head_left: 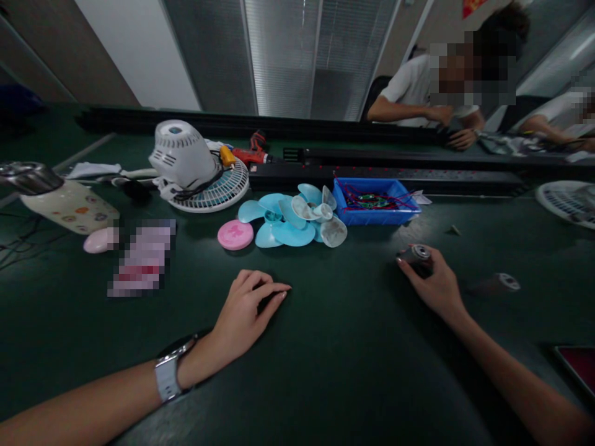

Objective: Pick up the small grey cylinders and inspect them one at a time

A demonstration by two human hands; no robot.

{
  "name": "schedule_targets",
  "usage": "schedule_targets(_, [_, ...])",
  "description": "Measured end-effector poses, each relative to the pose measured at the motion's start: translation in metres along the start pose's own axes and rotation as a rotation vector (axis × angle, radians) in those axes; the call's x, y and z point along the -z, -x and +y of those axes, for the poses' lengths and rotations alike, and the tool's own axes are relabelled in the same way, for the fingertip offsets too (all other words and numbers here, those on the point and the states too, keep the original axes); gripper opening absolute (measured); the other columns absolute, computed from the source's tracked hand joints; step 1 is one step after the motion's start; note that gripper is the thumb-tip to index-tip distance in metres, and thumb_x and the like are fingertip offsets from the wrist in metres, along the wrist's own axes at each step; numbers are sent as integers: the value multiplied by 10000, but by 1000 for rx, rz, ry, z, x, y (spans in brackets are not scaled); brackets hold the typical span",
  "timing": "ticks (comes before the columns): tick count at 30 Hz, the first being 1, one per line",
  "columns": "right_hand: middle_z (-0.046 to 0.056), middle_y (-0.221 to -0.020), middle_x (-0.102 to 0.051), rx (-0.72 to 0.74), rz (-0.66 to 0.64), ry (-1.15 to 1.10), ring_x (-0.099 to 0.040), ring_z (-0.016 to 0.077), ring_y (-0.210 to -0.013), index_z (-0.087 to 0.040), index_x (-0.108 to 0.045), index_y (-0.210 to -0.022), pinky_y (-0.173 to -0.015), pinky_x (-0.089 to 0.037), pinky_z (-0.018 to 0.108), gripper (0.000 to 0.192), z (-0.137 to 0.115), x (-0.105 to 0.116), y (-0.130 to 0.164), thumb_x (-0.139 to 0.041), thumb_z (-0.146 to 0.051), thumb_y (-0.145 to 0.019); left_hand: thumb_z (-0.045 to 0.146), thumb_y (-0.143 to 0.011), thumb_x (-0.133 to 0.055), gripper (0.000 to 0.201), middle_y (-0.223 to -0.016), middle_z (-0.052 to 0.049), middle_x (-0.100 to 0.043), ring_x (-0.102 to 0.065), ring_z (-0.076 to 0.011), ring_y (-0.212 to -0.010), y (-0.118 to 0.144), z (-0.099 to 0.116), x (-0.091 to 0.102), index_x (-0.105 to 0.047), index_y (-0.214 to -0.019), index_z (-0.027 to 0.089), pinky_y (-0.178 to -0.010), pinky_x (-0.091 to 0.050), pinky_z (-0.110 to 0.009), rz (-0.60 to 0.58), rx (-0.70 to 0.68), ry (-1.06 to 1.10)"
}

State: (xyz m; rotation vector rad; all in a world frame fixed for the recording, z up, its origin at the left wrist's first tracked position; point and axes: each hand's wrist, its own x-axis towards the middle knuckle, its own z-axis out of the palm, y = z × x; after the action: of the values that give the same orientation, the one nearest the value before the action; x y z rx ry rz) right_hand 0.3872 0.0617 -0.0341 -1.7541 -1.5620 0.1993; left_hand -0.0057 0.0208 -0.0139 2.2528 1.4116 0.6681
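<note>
Dark green matting covers the workbench (325,371). From the head camera, the right hand (434,285) is closed round a small dark motor (418,255) on the mat — a second motor (499,283) lies just beside it. The left hand (246,313), holding nothing, rests curled, fingertips down. Beyond lie blue fan blades (283,223), a pink disc (235,235) and a blue parts tray (376,210).

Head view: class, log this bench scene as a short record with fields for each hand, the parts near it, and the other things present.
left hand: rests curled on the green table, watch on wrist
right hand: grip around a small motor
near right: second motor lying on the table
behind hands: blue fan blades, pink disc, blue tray of wires
far left: fan housing
others: people seated across
</note>
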Motion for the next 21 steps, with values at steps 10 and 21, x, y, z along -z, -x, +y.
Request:
schedule_targets(10, [154, -1343, -555, 499, 163, 247, -529, 329, -1229, -215, -469, -1342, -1029, -374, 536, 603, -57, 2, 23, -680, -391, -806, 357, -956, -496, 335, -1114, -65, -612, -520, -220, -1042, 2, 1, 1, -581, -1263, 255, -902, -454, -406, 42, 33, 77])
schedule_targets(21, [76, -1388, -564, 951, -546, 77, -496, 225, -1287, -256, -536, -1354, -1037, -405, 460, 392, -146, -73, 40, -494, -293, -966, 330, -951, -500, 325, -1068, -75, -616, -552, -212, -976, 2, 1, -2, -525, -1249, 203, -865, -473, -391, 116, 61, 108])
